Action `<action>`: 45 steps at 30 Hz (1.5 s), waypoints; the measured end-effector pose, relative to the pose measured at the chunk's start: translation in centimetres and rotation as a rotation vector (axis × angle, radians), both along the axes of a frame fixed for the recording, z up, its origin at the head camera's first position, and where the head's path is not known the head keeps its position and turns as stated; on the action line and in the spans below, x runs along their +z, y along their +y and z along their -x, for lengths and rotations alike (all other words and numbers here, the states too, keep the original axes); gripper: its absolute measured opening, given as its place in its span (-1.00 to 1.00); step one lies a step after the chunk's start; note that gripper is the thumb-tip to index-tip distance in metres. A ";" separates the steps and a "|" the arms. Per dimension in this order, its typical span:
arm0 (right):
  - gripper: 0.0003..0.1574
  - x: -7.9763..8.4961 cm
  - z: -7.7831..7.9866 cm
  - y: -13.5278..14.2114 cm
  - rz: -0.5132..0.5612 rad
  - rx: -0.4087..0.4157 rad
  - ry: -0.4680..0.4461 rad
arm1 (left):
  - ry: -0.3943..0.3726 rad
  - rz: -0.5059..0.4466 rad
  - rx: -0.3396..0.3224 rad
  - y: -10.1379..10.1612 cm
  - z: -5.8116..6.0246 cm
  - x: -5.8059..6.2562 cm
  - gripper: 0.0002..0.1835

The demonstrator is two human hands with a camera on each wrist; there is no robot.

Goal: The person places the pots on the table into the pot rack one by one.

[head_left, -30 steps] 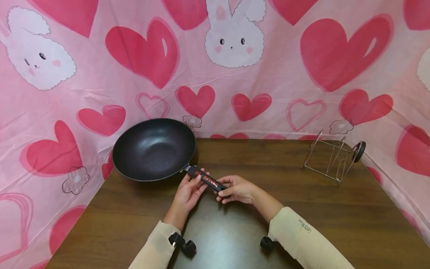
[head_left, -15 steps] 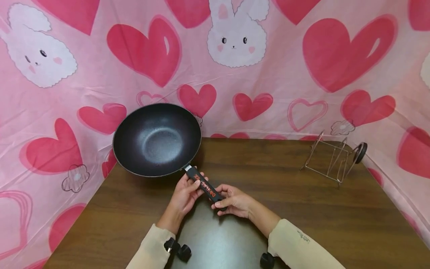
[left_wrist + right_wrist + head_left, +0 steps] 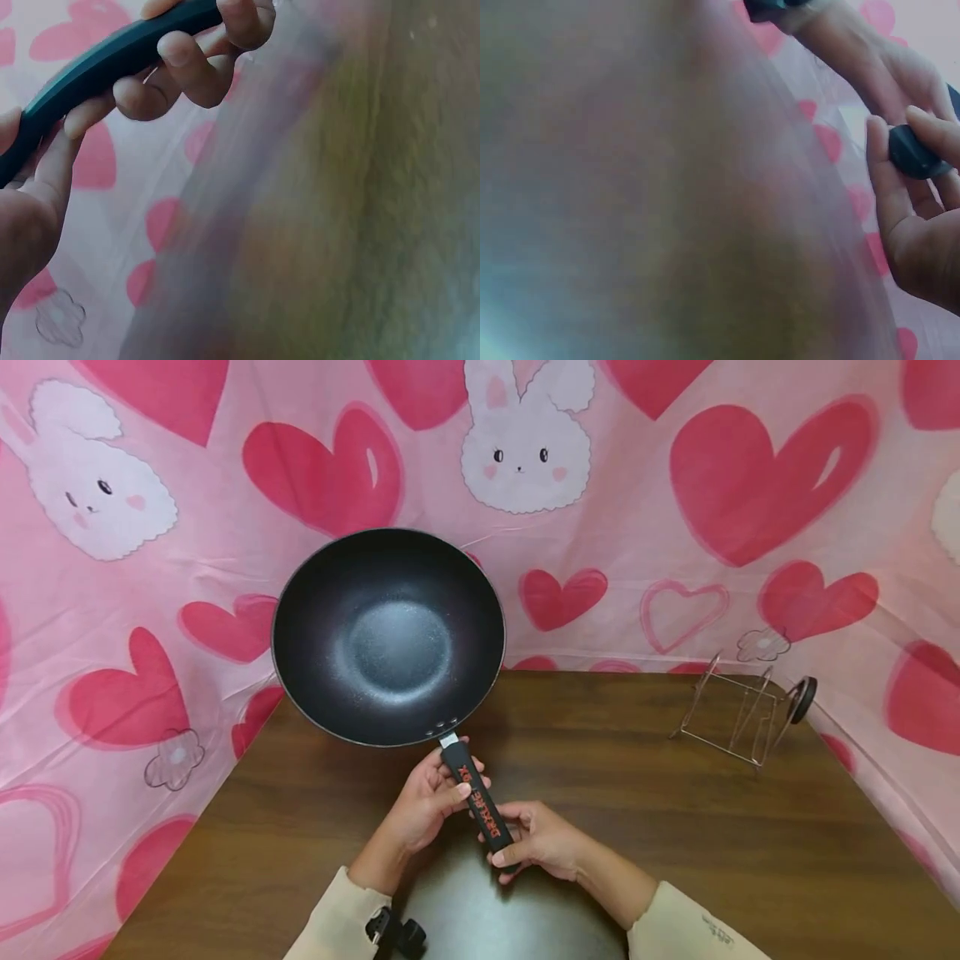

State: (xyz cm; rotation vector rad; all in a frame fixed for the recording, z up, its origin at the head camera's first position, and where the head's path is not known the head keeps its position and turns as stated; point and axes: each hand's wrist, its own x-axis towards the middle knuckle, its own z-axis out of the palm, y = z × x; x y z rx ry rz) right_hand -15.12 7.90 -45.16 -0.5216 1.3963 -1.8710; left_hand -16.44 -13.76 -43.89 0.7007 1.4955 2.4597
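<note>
A black wok (image 3: pixel 397 643) is held up over the table, tilted so that its inside faces the head camera. Its black handle (image 3: pixel 480 802), with red lettering, points down toward the person. The left hand (image 3: pixel 427 802) grips the handle near the pan end, thumb on top. Around the free end of the handle, the right hand (image 3: pixel 543 842) holds on with thumb and fingers. In the left wrist view the curved handle (image 3: pixel 112 64) shows from the side between curled fingers. The right wrist view catches only the handle's end (image 3: pixel 913 152) between thumb and fingers.
A wire rack (image 3: pixel 731 714) with a round black piece (image 3: pixel 803 699) stands at the back right of the brown wooden table (image 3: pixel 637 760). Behind the table hangs a pink cloth (image 3: pixel 622 527) with hearts and rabbits.
The wok has risen and shifted right, and its inside has tipped further toward the head camera. The handle has swung to point more downward, both hands staying on it.
</note>
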 end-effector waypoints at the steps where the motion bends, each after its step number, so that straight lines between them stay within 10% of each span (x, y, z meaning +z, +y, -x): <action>1: -0.19 -0.1 -0.3 0.1 0.019 -0.009 0.013 | 0.004 -0.001 -0.021 0.2 0.0 0.2 -0.36; 13: -0.49 0.2 -3.1 2.5 0.246 -0.103 0.234 | -0.082 -0.127 -0.150 3.9 0.0 2.2 -0.46; 21: -0.40 -0.5 -4.6 3.5 0.193 -0.218 0.302 | -0.107 0.025 -0.040 6.1 -1.0 2.4 -0.53; 32: -0.30 -0.5 -4.9 3.1 -0.039 -0.571 0.466 | -0.104 0.165 0.124 9.6 -0.7 4.5 -0.53; 41: -0.29 -0.6 -4.9 3.1 -0.113 -0.827 0.748 | -0.013 0.280 0.342 11.6 -1.5 5.4 -0.35; 45: -0.25 -0.3 -4.3 3.1 -0.222 -0.912 0.923 | 0.048 0.282 0.342 11.8 -1.0 5.9 -0.38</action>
